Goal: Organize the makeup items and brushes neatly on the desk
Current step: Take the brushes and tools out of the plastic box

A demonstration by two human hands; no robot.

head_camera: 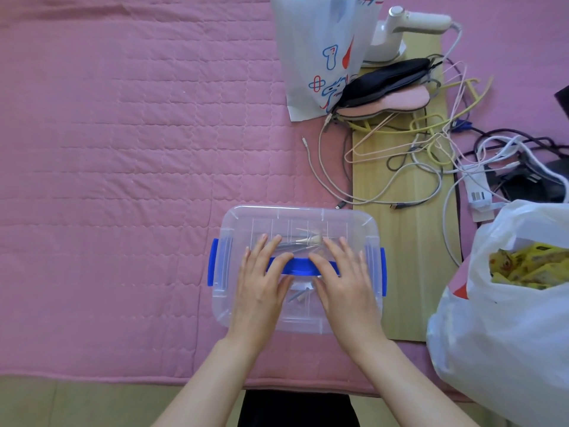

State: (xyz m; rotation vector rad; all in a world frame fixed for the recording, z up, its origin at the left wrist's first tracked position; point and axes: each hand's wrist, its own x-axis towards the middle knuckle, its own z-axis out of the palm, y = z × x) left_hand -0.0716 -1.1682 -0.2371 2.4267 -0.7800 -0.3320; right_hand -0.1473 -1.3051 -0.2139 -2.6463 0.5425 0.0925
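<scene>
Inside a clear storage box [297,268], seen only dimly through its closed lid, lie the makeup brushes [303,240]: thin handles and a pale tuft show between the two hands, and a few more grey sticks appear nearer the person, but how many there are is hard to make out. The box sits on a pink quilted bed cover [123,149], near the person's edge, with its right end over a pale wooden board [400,241]. A blue carry handle [300,267] runs across the lid and blue clips [211,261] sit at both ends.

Both hands lie flat on the lid. The left hand [261,285] has its fingers [271,245] straight and relaxed, the thumb resting on the blue handle; the right hand [346,286] lies the same way, fingers spread, grasping nothing. The hands hide much of the lid's middle.

Further off to the right stand a white printed bag [317,53], dark and pink insoles [388,87], and a white handheld appliance [400,32]. Tangled cables [431,155] and wire hangers [400,131] cover the board's far part. At the near right, a white plastic bag [508,318], cut off by the edge, holds yellow packets [532,266].
</scene>
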